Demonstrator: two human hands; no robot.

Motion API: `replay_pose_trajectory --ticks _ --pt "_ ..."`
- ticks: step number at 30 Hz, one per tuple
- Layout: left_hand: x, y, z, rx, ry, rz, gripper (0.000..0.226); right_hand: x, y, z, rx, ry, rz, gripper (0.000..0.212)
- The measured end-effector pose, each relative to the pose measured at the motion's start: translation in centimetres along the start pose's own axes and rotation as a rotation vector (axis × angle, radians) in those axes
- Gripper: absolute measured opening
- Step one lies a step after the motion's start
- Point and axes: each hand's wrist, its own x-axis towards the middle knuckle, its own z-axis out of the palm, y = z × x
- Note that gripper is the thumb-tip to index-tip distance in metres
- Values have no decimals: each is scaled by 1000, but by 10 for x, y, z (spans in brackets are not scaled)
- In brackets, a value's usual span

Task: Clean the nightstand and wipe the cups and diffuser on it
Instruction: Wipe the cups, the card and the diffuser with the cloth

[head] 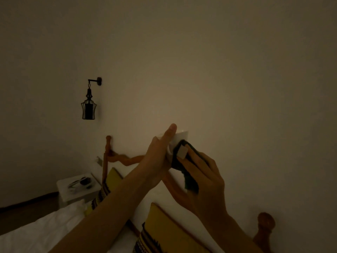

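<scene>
1. Clearly, the biggest risk is a drop: the left hand (pixel 156 157) holds a pale cup (pixel 179 141) up in the air above the bed (pixel 36 232), with one finger stretched along its side and the rest of the grip hidden behind the hand, so I cannot tell how firmly it is clamped. A hard rub could push the cup out of that hold.
2. The right hand (pixel 198 178) has its fingers curled around a dark cloth (pixel 184 161) and presses it against the cup's side. If the cloth bunches or slides, bare fingers meet the cup and leave smears instead of cleaning it.
3. Light is very low, so missed spots on the cup are likely; whether its surface is already clean cannot be judged.
4. A fall would probably land on the white bedding or the yellow pillow (pixel 164 227), but the wooden headboard (pixel 127 159) is close, and a knock against it could chip the cup.
5. The nightstand (pixel 63 194) stands well apart at the far left, with dark items on a tray that are too dim to identify; carrying the cup back over the bed is another chance for a slip.
</scene>
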Motion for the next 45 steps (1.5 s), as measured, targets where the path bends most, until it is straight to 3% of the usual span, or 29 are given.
replay_pose_trajectory --ticks 4,8,10,11,14,16,18,20,26,31,35,38,39,42,45 --pt "-8 -14 3 -11 -94 -39 77 10 -17 10 104 151 216 41" --pt "-10 -9 -7 68 -198 41 53 2 -21 14 47 63 53 62" --pt "-10 -6 -15 72 -257 82 44 -1 -13 10 110 65 28 59" --pt "-11 -5 -19 48 -294 79 43 0 -12 8 185 88 114 53" --pt "-15 -7 -22 42 -342 28 61 12 -7 4 476 122 616 37" --pt "-17 -7 -20 73 -321 23 71 17 -2 4 551 59 741 21" --pt "-15 -7 -21 22 -287 40 62 18 -8 3 560 64 756 27" --pt "-13 -3 -23 -23 -249 73 39 16 -24 1 579 112 753 39" --pt "-16 -14 -28 137 -145 139 9 14 -61 7 389 241 486 45" --pt "-23 -13 -34 64 -157 119 26 30 -55 7 573 297 771 40" --pt "-33 -6 -41 -1 -118 54 47 32 -34 7 1024 124 1057 33" --pt "-39 -1 -47 -55 -174 6 82 29 -24 3 1232 14 1133 31" --pt "-40 0 -47 -85 -188 -7 81 28 -23 3 1245 18 1173 30" --pt "-39 -5 -43 -223 -167 -37 47 25 -25 9 1096 77 1255 24" --pt "-33 -13 -32 -173 -79 56 38 14 -43 12 803 156 1120 29"
